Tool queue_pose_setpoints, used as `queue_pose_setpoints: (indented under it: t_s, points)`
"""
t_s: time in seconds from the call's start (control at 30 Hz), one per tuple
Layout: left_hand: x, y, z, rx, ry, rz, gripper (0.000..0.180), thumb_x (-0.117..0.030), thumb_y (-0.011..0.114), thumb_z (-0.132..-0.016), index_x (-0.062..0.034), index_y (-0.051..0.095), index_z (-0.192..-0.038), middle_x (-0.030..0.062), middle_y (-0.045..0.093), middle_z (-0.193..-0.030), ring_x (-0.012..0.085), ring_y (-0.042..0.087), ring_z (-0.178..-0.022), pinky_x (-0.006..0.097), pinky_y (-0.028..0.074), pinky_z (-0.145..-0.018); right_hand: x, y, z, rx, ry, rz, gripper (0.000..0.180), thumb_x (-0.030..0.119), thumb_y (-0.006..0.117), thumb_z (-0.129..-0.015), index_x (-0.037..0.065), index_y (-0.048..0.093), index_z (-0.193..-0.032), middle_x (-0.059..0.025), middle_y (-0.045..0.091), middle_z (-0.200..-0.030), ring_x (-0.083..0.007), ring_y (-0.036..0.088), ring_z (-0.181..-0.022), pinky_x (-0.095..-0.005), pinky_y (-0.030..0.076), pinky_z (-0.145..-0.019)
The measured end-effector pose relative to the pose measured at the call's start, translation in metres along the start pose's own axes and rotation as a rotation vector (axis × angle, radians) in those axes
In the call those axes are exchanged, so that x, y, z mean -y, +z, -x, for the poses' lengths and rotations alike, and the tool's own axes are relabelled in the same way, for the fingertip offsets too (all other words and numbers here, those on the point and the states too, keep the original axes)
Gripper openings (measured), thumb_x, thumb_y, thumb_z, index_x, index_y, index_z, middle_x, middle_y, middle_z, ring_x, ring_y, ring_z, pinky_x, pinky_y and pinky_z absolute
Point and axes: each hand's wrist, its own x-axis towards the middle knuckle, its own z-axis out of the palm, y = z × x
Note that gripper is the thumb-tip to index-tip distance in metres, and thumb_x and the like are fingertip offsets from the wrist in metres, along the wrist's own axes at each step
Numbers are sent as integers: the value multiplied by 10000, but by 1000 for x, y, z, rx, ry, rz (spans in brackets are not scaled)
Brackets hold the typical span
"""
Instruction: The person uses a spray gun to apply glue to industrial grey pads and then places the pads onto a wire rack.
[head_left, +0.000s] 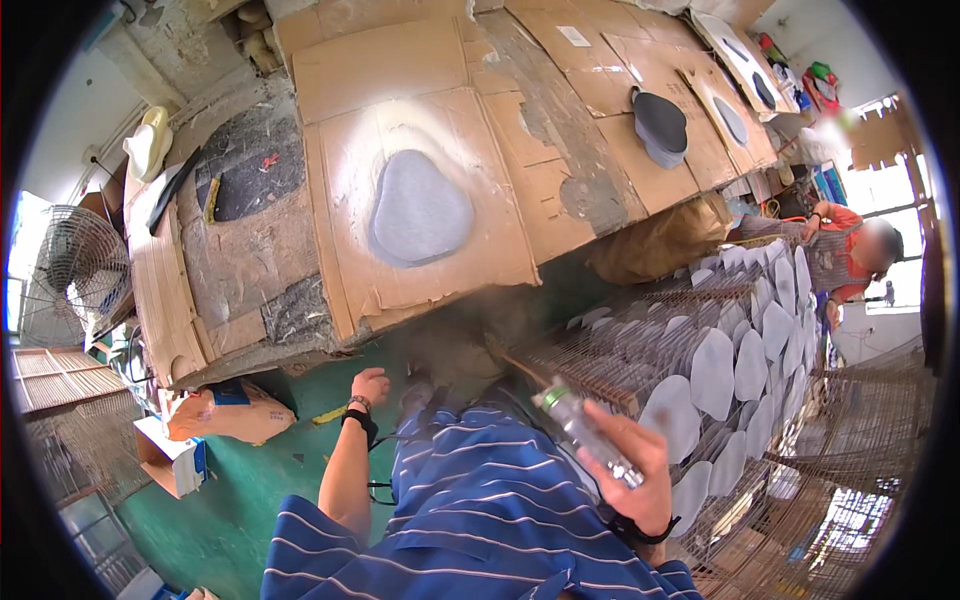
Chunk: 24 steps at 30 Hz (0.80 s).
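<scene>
My right hand (632, 470) grips a silver spray gun (585, 433) with a green ring near its nozzle, pointed up and left toward the workbench. A thin haze hangs in front of it. My left hand (370, 385) hangs as a loose fist over the green floor, holding nothing, a black band on its wrist. On the cardboard-covered workbench (340, 280) lies a grey pear-shaped pad (420, 212) ringed by pale overspray. Further along the bench sits a stack of dark grey pads (660, 125).
A wire rack (640, 340) to my right carries several pale pads (712, 372). Another person (850, 255) in orange stands behind it. A standing fan (75, 265) is at the left, with cardboard boxes (215, 412) under the bench on the green floor (260, 490).
</scene>
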Motion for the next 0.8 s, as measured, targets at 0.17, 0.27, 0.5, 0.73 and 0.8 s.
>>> queue_pose_setpoints:
  t_s: [0.17, 0.27, 0.5, 0.73, 0.8]
  points:
    - [-72, 31, 12, -119, 539, -145, 226, -135, 651, -884, -51, 731, -1077, 47, 721, -768, 140, 699, -690, 291, 552, -588, 5, 4, 2, -76, 66, 77, 507, -54, 742, -772, -38, 652, -1271, -199, 719, -989, -287, 709, -841, -316, 527, -751]
    - [-139, 54, 2, -350, 818, -375, 212, -233, 638, -930, -60, 727, -1012, 116, 717, -758, 267, 695, -698, 386, 549, -661, 11, -1, 9, -105, 55, 87, 513, -49, 743, -777, -40, 644, -1281, -202, 716, -999, -288, 706, -842, -320, 528, -751]
    - [-245, 81, -37, -802, 910, -407, 198, -154, 601, -911, -122, 720, -1066, 148, 684, -954, 332, 670, -873, 457, 531, -758, 30, 15, -4, -159, -16, 25, 539, -39, 754, -744, -46, 651, -1272, -177, 704, -906, -255, 684, -759, -299, 511, -701]
    - [-250, 78, -51, -839, 796, -81, 274, -85, 631, -862, -173, 701, -1112, 90, 621, -1045, 321, 640, -911, 443, 530, -792, 39, 26, -14, 28, 60, 23, 692, 15, 649, -640, -18, 627, -1330, -177, 676, -913, -321, 669, -751, -316, 516, -687]
    - [-249, 80, -49, -796, 804, -187, 283, -93, 657, -848, -178, 698, -1114, 82, 617, -1061, 315, 635, -925, 437, 530, -799, 40, 37, -22, -128, 56, 51, 531, -24, 763, -723, -66, 661, -1242, -170, 683, -835, -243, 661, -704, -296, 501, -669]
